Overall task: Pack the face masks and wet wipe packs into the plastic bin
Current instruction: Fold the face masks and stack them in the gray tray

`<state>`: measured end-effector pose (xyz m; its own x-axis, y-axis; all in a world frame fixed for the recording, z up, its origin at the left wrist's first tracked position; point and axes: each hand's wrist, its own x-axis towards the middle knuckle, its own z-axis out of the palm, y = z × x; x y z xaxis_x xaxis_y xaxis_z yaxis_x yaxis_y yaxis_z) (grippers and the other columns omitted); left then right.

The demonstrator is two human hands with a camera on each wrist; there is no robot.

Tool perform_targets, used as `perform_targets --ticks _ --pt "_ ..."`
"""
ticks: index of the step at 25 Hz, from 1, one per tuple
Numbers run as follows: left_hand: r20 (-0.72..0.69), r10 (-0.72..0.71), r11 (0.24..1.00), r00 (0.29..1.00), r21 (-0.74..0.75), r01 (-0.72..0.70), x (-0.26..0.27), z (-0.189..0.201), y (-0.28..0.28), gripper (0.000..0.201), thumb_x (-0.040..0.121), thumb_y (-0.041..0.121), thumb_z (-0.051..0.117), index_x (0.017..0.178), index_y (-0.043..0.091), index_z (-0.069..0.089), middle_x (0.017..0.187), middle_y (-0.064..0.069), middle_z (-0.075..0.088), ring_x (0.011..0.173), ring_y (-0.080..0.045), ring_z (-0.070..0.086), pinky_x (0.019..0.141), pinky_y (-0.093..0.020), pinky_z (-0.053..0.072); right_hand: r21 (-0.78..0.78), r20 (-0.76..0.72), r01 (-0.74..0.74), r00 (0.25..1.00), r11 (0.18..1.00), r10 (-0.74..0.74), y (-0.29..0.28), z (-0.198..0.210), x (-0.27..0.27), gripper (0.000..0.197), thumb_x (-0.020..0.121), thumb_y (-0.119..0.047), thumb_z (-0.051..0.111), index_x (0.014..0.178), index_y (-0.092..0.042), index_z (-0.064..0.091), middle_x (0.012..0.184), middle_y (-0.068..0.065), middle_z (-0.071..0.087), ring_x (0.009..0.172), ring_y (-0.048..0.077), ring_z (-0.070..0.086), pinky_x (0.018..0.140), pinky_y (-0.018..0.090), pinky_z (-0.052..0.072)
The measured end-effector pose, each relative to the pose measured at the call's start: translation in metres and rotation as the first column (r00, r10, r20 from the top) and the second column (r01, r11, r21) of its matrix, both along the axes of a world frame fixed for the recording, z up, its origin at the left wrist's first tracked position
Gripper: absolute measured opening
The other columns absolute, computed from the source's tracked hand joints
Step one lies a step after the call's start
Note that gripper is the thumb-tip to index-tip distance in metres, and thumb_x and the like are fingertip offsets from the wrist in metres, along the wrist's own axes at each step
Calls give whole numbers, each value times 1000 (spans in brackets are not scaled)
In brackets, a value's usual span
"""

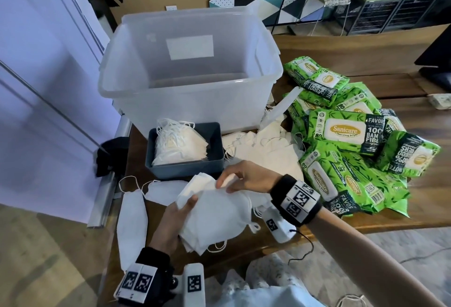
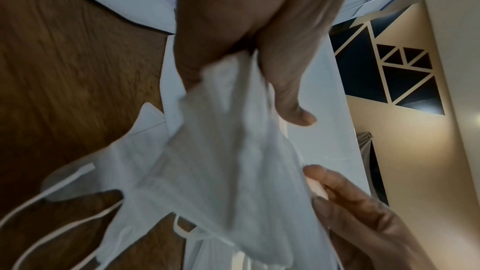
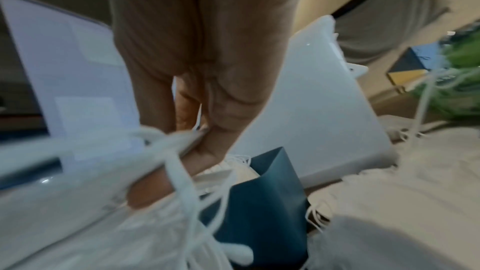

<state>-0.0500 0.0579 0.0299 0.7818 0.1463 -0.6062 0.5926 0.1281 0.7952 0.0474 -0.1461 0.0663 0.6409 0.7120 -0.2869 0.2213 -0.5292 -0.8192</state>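
A stack of white face masks (image 1: 217, 214) hangs above the table's near edge. My left hand (image 1: 181, 211) grips it from the left, thumb (image 2: 293, 110) on top and fingers underneath. My right hand (image 1: 225, 184) pinches the stack's (image 2: 221, 161) far top edge, among the ear loops (image 3: 182, 171). The clear plastic bin (image 1: 190, 92) stands empty at the back of the table. Green wet wipe packs (image 1: 341, 136) lie heaped to the right. More masks fill a small blue-grey tray (image 1: 185, 167) in front of the bin.
Loose masks lie on the wooden table (image 1: 341, 48) left of my hands (image 1: 131, 221) and between the tray and the wipes (image 1: 263, 150). A white wall panel (image 1: 48, 87) runs along the table's left side. A dark screen (image 1: 436, 45) stands at the far right.
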Motion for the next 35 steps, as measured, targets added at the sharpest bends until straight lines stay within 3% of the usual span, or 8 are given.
perform_targets --ticks 9,14,16,18,21,27,31,35 --pt "29 35 990 999 136 -39 -26 0 2 11 89 21 61 92 10 62 93 -11 67 92 -26 60 80 -36 45 -62 342 -162 923 985 174 88 -8 -36 47 74 20 53 115 -1 46 112 16 45 91 30 51 77 40 46" --pt "-11 207 976 978 72 -206 -39 -10 14 30 80 21 72 106 8 65 99 -8 71 98 -28 63 88 -43 50 208 598 32 786 978 -153 78 -40 -39 32 80 1 60 112 1 56 106 18 58 95 27 56 83 27 46" --pt "-45 320 947 946 29 -319 -39 -13 21 43 76 23 74 114 6 62 105 -13 70 97 -30 64 88 -42 50 334 449 427 713 841 -540 44 -56 -21 25 86 -8 52 110 -3 57 109 15 57 98 27 57 84 28 49" --pt "-51 383 924 922 11 -383 -38 -13 24 49 76 24 74 119 6 59 108 -15 67 97 -33 63 86 -46 51 23 312 739 635 674 -707 3 -73 8 36 88 -16 57 122 -7 48 123 14 48 115 29 47 95 31 42" --pt "-26 418 909 908 6 -418 -35 -10 22 51 74 27 76 118 10 59 107 -12 67 98 -33 63 83 -48 53 -421 388 683 730 596 -562 -23 -93 37 71 79 -33 70 133 -5 34 133 16 40 125 32 34 103 38 33" --pt "-36 502 865 864 2 -502 -39 -11 33 56 72 30 76 122 12 58 113 -12 65 100 -32 62 88 -55 50 -569 389 669 732 478 -560 -44 -93 41 93 68 -41 78 137 -8 24 133 19 39 123 36 37 104 43 32" --pt "-54 513 858 857 -7 -514 -40 -13 34 55 73 31 75 122 14 56 113 -13 63 100 -34 60 88 -58 49 -374 121 765 600 524 -790 -51 -90 41 80 72 -20 78 136 -8 31 132 19 49 121 35 48 98 41 41" --pt "-65 484 874 873 -6 -486 -41 -12 32 51 77 33 72 120 11 55 108 -14 64 97 -34 61 83 -50 52 -39 -364 928 332 370 -870 -79 -71 54 67 72 -16 78 129 -3 46 121 19 58 98 30 60 85 40 50"
